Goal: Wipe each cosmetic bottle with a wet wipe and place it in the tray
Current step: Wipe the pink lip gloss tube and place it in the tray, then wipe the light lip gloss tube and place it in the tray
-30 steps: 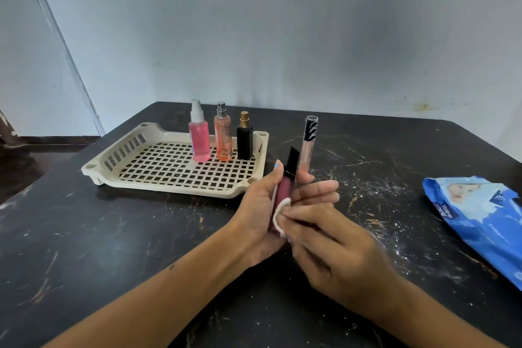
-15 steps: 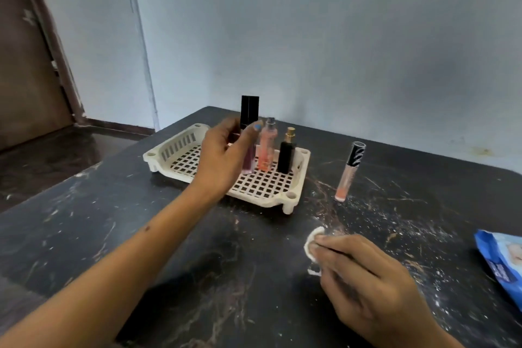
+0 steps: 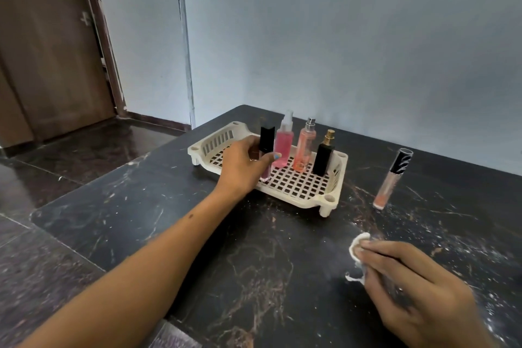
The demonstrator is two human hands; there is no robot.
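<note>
Reaching across the dark marble desk (image 3: 254,263), the left hand (image 3: 243,167) holds a slim lip gloss tube (image 3: 266,147) with a black cap upright over the cream lattice tray (image 3: 299,183). Thumb and fingers are closed around the tube's lower, pinkish part, and its bottom end sits at or just above the tray floor near the tray's left side; whether it touches cannot be told. In the same tray, along its far edge, stand three bottles in a row: a pink spray bottle (image 3: 283,147) just beside the held tube, a peach spray bottle (image 3: 304,147) next to it, and a black bottle with a gold top (image 3: 324,154) near the tray's far right corner. The tray itself sits toward the desk's far left corner. Outside it, to the right and well apart from the tray's right rim, a clear gloss tube with a patterned black cap (image 3: 391,178) stands on the desk, tilted in the view. Near the desk's front right, the right hand (image 3: 409,291) rests low with its fingers pinched together on a crumpled white wet wipe (image 3: 357,246), a scrap of which trails below the hand.
</note>
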